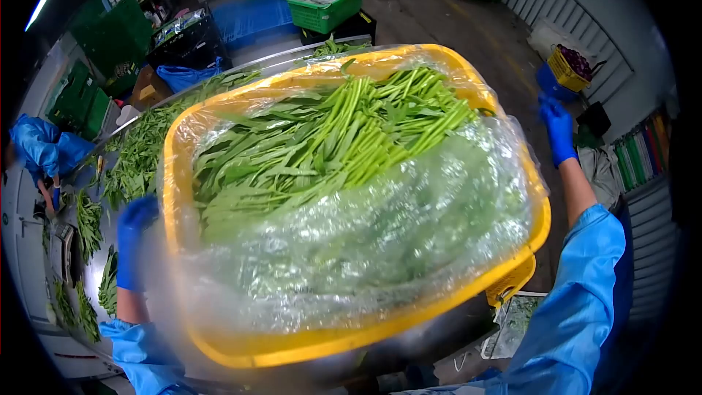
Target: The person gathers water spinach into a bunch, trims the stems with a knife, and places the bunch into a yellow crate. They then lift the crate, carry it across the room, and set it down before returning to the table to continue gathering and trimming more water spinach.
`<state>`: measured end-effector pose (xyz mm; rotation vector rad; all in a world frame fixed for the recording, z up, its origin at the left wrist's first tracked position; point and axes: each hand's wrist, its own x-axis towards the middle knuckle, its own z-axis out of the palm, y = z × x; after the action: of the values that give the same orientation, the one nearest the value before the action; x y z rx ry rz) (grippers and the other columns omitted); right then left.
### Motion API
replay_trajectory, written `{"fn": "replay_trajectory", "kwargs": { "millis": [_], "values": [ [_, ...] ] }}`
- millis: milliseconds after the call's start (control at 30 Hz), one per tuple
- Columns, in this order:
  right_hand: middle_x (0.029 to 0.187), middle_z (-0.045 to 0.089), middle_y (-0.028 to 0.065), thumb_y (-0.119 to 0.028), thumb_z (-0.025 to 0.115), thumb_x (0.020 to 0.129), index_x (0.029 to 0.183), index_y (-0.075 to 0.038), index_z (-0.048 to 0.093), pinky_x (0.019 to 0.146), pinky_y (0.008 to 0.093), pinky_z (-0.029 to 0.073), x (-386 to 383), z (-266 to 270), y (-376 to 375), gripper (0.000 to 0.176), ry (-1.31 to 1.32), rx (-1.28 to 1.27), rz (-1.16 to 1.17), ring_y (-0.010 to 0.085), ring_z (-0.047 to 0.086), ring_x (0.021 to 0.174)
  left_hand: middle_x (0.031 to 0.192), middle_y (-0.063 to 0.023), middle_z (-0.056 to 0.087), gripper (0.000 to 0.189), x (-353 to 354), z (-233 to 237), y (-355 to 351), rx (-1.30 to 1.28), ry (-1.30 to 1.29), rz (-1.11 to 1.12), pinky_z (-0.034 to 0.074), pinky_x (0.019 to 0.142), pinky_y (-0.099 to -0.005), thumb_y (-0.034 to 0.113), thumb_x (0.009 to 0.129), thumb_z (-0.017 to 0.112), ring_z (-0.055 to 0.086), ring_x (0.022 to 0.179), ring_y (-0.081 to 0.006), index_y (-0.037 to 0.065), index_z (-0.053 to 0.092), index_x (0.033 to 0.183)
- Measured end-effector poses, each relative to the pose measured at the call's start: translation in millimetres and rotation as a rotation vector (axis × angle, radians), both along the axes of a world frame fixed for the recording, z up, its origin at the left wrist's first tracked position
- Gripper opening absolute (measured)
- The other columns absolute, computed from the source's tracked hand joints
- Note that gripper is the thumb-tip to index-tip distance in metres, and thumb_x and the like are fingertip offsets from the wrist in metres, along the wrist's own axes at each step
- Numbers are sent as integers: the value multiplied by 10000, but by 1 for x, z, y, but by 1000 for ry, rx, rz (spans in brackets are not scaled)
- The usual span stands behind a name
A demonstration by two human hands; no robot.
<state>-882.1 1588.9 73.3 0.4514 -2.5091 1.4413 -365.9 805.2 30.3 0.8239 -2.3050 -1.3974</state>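
A yellow basket (542, 223) fills the middle of the view, tilted, lined with clear plastic film. Long green leafy stalks (365, 128) lie in its upper part, and wrinkled film (380, 227) covers the lower part. My left hand (135, 238), in a blue glove, is at the basket's left side; motion blurs its fingers, and contact with the rim cannot be made out. To the right of the basket, my right hand (558, 130), also blue-gloved, is raised with fingers extended, visibly apart from the rim and holding nothing.
Loose greens (142, 150) lie on the metal table (95, 278) at left, where a co-worker in blue (44, 150) bends over. A green crate (329, 18) stands behind the basket. At right are a yellow crate (563, 73) with purple produce and a rack of coloured items (643, 150).
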Motion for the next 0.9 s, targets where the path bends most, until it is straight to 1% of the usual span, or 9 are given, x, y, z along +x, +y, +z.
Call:
{"fn": "replay_trajectory", "kwargs": {
  "millis": [100,167,300,333,433,567,733,767,900],
  "values": [
    [1280,563,66,-122,554,923,1298,-40,537,1009,301,389,105,78,-98,384,314,15,198,150,511,1167,1425,-141,427,657,-21,93,95,-249,404,-122,324,1063,-354,214,830,616,412,1309,-259,40,383,1420],
    [1331,521,100,-184,601,906,1322,-56,513,1056,340,347,165,90,-142,444,233,0,538,201,469,1237,1480,-133,354,798,-33,124,174,-280,331,-382,273,1098,-361,253,783,681,323,1376,-248,34,311,1455],
    [992,628,119,-235,672,838,1229,-84,593,1072,377,340,241,98,-151,426,529,526,632,267,535,1107,1474,-135,365,933,-24,133,252,-592,-70,-642,201,1144,-428,339,680,799,353,1353,-285,88,332,1448],
    [896,644,111,-236,689,820,1188,-87,626,1066,378,351,255,99,-146,401,552,614,637,271,575,1039,1238,-124,576,806,-13,125,258,-828,10,-639,213,1143,-427,222,642,817,525,1163,-283,101,459,1354],
    [666,594,64,-201,718,781,965,-111,713,906,383,472,282,86,-101,205,597,509,665,252,616,770,867,-48,626,575,33,111,264,-1100,56,-654,402,980,-404,123,624,796,596,843,-259,104,592,1162],
    [610,567,55,-173,735,753,794,-125,712,659,383,488,326,55,-44,67,664,615,440,260,580,612,703,-43,542,423,98,84,290,-1280,68,-442,380,560,-391,67,558,766,522,636,-267,148,643,954],
    [746,650,69,-161,718,782,847,-103,710,642,338,488,354,-11,-3,87,410,552,314,241,615,680,735,-38,576,438,150,36,324,-1007,-45,-414,430,603,-391,72,580,774,570,684,-263,159,644,989],
    [795,661,66,-163,715,792,878,-96,711,665,322,489,355,-28,4,110,216,408,290,216,619,709,865,-103,599,372,157,31,328,-796,-125,-495,476,771,-405,150,772,697,580,824,-282,127,610,1133],
    [976,672,36,-185,634,880,1064,-21,673,816,265,477,313,-85,74,250,-464,-352,90,120,607,858,1088,-132,594,452,184,20,319,-468,-190,-464,448,909,-402,173,779,715,558,1019,-289,91,579,1203]
  ]
}}
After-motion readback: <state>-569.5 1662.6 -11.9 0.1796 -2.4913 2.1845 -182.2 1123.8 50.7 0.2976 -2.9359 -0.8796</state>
